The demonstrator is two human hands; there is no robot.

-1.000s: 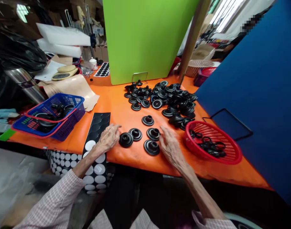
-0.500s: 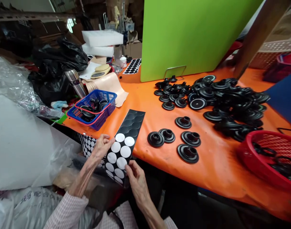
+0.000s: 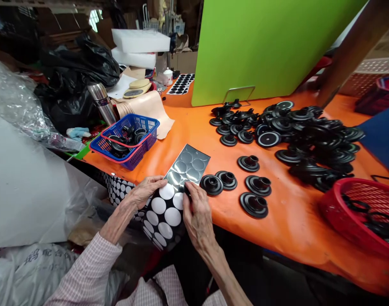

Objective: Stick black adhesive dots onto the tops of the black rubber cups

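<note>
My left hand [image 3: 146, 192] and right hand [image 3: 197, 212] hold a sheet of stickers [image 3: 173, 204] over the table's edge. The fingers grip its sides. It looks thin, light and bendy, so I hold it by the edges. Its long side points away from me, up and right, with the shiny end just beside the black cups [image 3: 211, 185] on the orange table [image 3: 296, 229].

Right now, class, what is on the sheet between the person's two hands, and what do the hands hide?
The sheet carries white discs low down and shiny grey discs above. Whatever lies under the left hand and right hand is hidden.
</note>
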